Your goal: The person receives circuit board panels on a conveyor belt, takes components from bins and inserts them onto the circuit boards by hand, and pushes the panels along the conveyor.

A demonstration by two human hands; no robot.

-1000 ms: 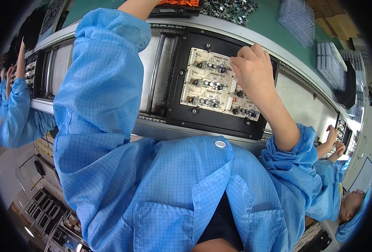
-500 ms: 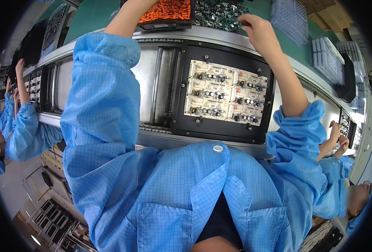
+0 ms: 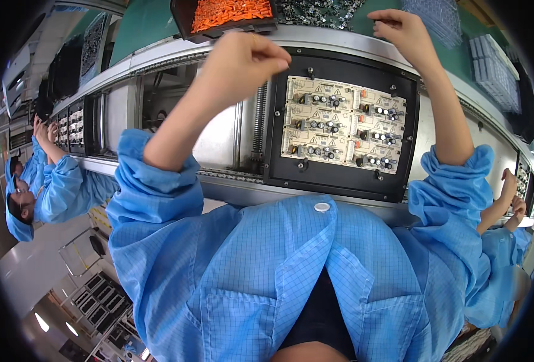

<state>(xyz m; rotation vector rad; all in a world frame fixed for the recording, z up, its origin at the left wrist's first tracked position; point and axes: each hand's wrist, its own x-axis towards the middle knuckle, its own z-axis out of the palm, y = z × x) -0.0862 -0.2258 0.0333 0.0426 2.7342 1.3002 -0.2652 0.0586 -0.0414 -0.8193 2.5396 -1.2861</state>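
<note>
My left hand (image 3: 238, 67) is over the conveyor, beside the upper left corner of a black carrier frame (image 3: 333, 179). Its thumb and fingers are pinched together; whatever they hold is too small to make out. My right hand (image 3: 407, 37) is at the far edge of the line, just right of a heap of small black and silver parts (image 3: 321, 12). Its fingers are bent together in a pinch, and I cannot make out what is in them. In the frame lies a cream circuit board panel (image 3: 346, 120) bearing capacitors and several orange parts in its right half.
A black bin (image 3: 184, 21) of small orange parts (image 3: 234, 12) stands on the green bench (image 3: 149, 30). Clear plastic trays (image 3: 493, 75) are stacked at the far right. Co-workers in blue sit along the line, with a co-worker's hand (image 3: 508, 187) at right and others at left.
My left hand has come back from the orange bin toward the board. My right hand has lifted off the heap and moved right. The whole view has shifted slightly.
</note>
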